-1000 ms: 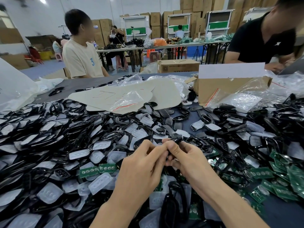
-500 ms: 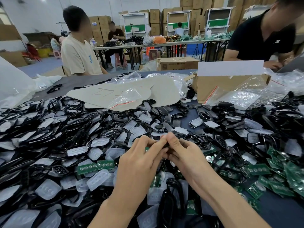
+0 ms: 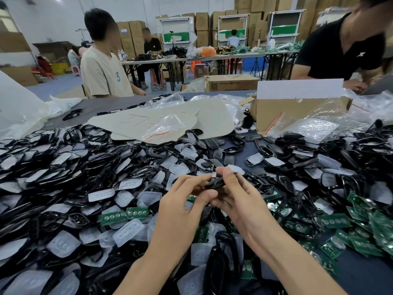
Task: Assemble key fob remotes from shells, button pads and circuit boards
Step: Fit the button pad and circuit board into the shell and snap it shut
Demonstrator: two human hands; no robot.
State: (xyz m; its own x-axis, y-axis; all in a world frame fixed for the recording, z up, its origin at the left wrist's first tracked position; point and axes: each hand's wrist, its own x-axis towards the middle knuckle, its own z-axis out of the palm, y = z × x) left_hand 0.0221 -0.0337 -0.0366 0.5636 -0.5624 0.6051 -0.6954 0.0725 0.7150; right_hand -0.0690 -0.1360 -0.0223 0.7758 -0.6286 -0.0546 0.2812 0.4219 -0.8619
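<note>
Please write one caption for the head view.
Left hand and right hand grip a black fob shell over button pads and circuit boards.

Assembly warehouse: stacked cartons (image 3: 202,22), parts-heaped worktable (image 3: 110,106).

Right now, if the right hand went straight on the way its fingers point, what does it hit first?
The right hand pinches the black shell. Straight on, it likely meets the left hand, which grips the same shell.

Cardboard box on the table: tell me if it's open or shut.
Open: the cardboard box has its white flap standing raised above the brown front.
</note>
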